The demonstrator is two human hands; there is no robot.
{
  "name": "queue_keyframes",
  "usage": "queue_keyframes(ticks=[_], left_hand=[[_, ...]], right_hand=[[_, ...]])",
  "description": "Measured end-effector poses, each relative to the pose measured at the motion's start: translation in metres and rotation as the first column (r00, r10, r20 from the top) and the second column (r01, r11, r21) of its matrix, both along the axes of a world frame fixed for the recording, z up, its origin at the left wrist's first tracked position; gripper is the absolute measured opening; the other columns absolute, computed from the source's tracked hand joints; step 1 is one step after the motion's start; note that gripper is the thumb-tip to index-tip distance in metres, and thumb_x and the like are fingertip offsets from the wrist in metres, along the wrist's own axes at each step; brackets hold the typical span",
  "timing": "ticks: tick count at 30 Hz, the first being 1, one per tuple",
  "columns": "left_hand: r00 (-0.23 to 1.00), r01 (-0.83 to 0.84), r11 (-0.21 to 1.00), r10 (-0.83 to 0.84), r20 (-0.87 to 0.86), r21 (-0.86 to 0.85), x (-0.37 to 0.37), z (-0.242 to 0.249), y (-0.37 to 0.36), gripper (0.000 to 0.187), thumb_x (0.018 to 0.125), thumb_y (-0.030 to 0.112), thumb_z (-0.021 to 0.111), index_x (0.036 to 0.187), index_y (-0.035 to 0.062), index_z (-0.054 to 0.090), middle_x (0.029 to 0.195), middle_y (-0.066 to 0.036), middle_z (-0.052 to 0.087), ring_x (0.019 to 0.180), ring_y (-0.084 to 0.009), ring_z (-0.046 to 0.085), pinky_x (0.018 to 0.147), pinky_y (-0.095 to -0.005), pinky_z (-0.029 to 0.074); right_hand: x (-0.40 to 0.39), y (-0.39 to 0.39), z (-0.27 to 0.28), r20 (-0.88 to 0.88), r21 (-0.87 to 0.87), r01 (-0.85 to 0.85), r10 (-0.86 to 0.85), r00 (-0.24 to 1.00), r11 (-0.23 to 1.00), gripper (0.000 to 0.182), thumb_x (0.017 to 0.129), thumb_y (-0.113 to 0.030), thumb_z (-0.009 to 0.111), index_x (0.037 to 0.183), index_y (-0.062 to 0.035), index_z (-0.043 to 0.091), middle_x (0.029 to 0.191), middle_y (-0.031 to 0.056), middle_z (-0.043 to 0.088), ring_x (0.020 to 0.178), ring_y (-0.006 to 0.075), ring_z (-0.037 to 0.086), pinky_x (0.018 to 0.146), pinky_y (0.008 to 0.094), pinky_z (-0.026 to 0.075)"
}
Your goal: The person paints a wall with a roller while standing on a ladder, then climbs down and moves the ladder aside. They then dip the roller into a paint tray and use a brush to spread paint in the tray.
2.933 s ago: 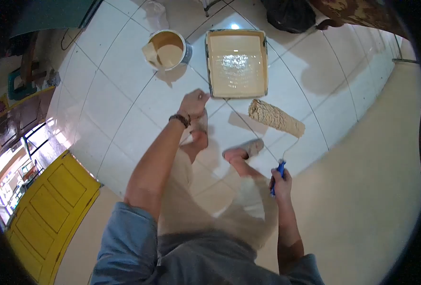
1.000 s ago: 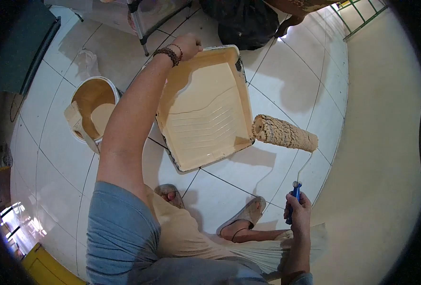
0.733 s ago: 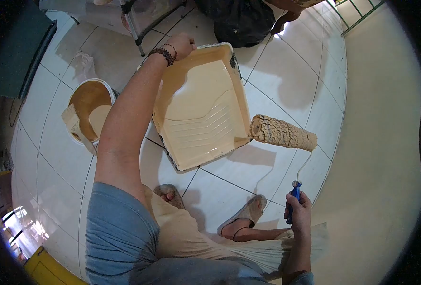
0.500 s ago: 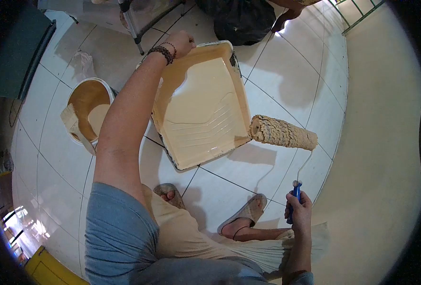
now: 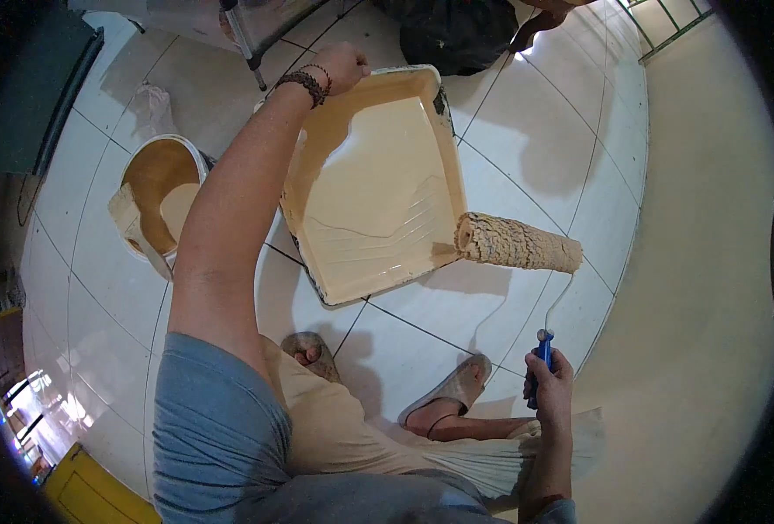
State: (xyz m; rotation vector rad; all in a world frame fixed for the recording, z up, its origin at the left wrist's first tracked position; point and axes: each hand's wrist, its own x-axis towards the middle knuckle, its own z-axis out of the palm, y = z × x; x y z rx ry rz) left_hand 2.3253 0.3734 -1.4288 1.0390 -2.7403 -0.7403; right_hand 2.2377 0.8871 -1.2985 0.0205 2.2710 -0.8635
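Observation:
My left hand (image 5: 345, 67) is closed over the far left rim of a paint tray (image 5: 453, 166), which holds cream paint. The paint spreads from the deep end down onto the ridged slope, leaving a pale bare patch on the left. My right hand (image 5: 551, 381) grips the blue handle of a paint roller (image 5: 518, 243). Its thick, rough sleeve is coated in cream and hangs just beside the tray's near right corner, overlapping the edge in this view. Left of my forearm stands a paint bucket (image 5: 132, 175) with a paint-coated brush (image 5: 128, 218) over its rim.
White floor tiles (image 5: 422, 323) lie under everything, with my slippered feet below the tray. A cream wall (image 5: 710, 288) runs along the right. Behind the tray are a black plastic bag (image 5: 457, 37) and a metal-legged stand (image 5: 240, 35). Something yellow (image 5: 94, 493) sits at lower left.
The view has shifted slightly, so the tray and bucket appear a little higher. Ridges on the tray's slope look fainter under the paint. Both hands keep their grips.

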Motion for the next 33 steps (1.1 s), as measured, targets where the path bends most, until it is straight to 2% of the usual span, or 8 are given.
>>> queue_keyframes(ticks=[10, 12, 15, 19, 21, 28, 30, 33], left_hand=[[0.997, -0.013, 0.999, 0.009, 0.079, 0.041, -0.004, 0.01, 0.003, 0.026, 0.084, 0.028, 0.056, 0.098, 0.0085, 0.066, 0.096, -0.014, 0.064, 0.09, -0.0292, 0.061, 0.082, -0.0382, 0.047], [0.998, 0.029, 0.998, -0.026, 0.053, -0.061, -0.004, 0.008, 0.001, 0.026, 0.084, 0.028, 0.057, 0.098, 0.0082, 0.066, 0.095, -0.013, 0.065, 0.089, -0.029, 0.061, 0.081, -0.0381, 0.047], [1.0, 0.022, 1.0, -0.022, -0.012, -0.016, -0.003, 0.007, 0.001, 0.026, 0.082, 0.027, 0.059, 0.095, 0.0053, 0.065, 0.091, -0.015, 0.065, 0.084, -0.0305, 0.062, 0.076, -0.0391, 0.048], [1.0, 0.01, 0.998, -0.011, -0.014, -0.055, 0.001, 0.015, 0.007, 0.026, 0.082, 0.027, 0.059, 0.094, 0.0053, 0.065, 0.092, -0.015, 0.065, 0.085, -0.0304, 0.062, 0.076, -0.0393, 0.048], [0.999, -0.037, 0.999, 0.038, -0.014, 0.034, 0.003, 0.024, 0.012, 0.026, 0.082, 0.027, 0.059, 0.093, 0.0051, 0.066, 0.093, -0.015, 0.065, 0.085, -0.0303, 0.062, 0.077, -0.0394, 0.048], [0.999, -0.018, 0.999, 0.02, 0.044, -0.042, 0.003, 0.001, 0.001, 0.024, 0.083, 0.024, 0.057, 0.097, 0.0069, 0.066, 0.095, -0.016, 0.064, 0.09, -0.0305, 0.06, 0.081, -0.0377, 0.047], [0.994, -0.089, 0.996, 0.087, 0.061, 0.025, 0.003, -0.003, 0.001, 0.024, 0.082, 0.023, 0.055, 0.097, 0.007, 0.066, 0.094, -0.015, 0.064, 0.09, -0.0307, 0.06, 0.083, -0.0379, 0.047], [0.993, -0.1, 0.995, 0.101, 0.064, -0.018, 0.002, -0.015, -0.002, 0.024, 0.083, 0.023, 0.055, 0.096, 0.0053, 0.065, 0.094, -0.016, 0.064, 0.088, -0.031, 0.061, 0.078, -0.0402, 0.047]], right_hand=[[-0.005, 0.001, -0.001, 0.011, 0.002, -0.032, 0.032, 0.999, 0.999, 0.014, 0.08, -0.015, 0.062, 0.084, -0.004, 0.053, 0.057, 0.0002, 0.049, 0.044, 0.0082, 0.046, 0.039, 0.0228, 0.037], [-0.006, 0.001, -0.001, 0.007, -0.012, -0.037, 0.037, 0.999, 0.999, 0.015, 0.08, -0.015, 0.062, 0.084, -0.004, 0.053, 0.057, 0.0003, 0.049, 0.044, 0.0082, 0.046, 0.039, 0.0228, 0.037], [-0.006, 0.001, 0.0, 0.003, 0.004, -0.043, 0.043, 0.999, 0.999, 0.015, 0.08, -0.015, 0.062, 0.084, -0.0039, 0.053, 0.057, 0.0002, 0.049, 0.044, 0.0082, 0.046, 0.04, 0.0228, 0.037], [-0.005, 0.003, 0.002, 0.001, -0.012, -0.042, 0.042, 0.999, 0.999, 0.016, 0.08, -0.016, 0.063, 0.084, -0.0043, 0.053, 0.057, -0.0002, 0.049, 0.044, 0.0081, 0.046, 0.039, 0.0224, 0.036], [-0.004, 0.003, 0.002, 0.005, -0.019, -0.038, 0.038, 0.999, 0.999, 0.016, 0.08, -0.017, 0.063, 0.084, -0.0045, 0.053, 0.056, -0.0004, 0.049, 0.044, 0.008, 0.046, 0.039, 0.0223, 0.036], [-0.002, 0.011, 0.002, -0.007, -0.02, -0.018, 0.018, 1.0, 1.0, 0.016, 0.079, -0.016, 0.064, 0.084, -0.0048, 0.053, 0.056, -0.0007, 0.049, 0.043, 0.0076, 0.046, 0.038, 0.0221, 0.036], [-0.003, 0.013, -0.001, -0.013, -0.009, -0.019, 0.019, 1.0, 1.0, 0.017, 0.079, -0.016, 0.064, 0.085, -0.0049, 0.053, 0.056, -0.0006, 0.049, 0.043, 0.0076, 0.046, 0.038, 0.0221, 0.036], [-0.003, 0.016, -0.004, -0.006, -0.005, 0.002, -0.002, 1.0, 1.0, 0.016, 0.079, -0.016, 0.064, 0.085, -0.0051, 0.053, 0.056, -0.0006, 0.049, 0.043, 0.0076, 0.046, 0.038, 0.0223, 0.036]])
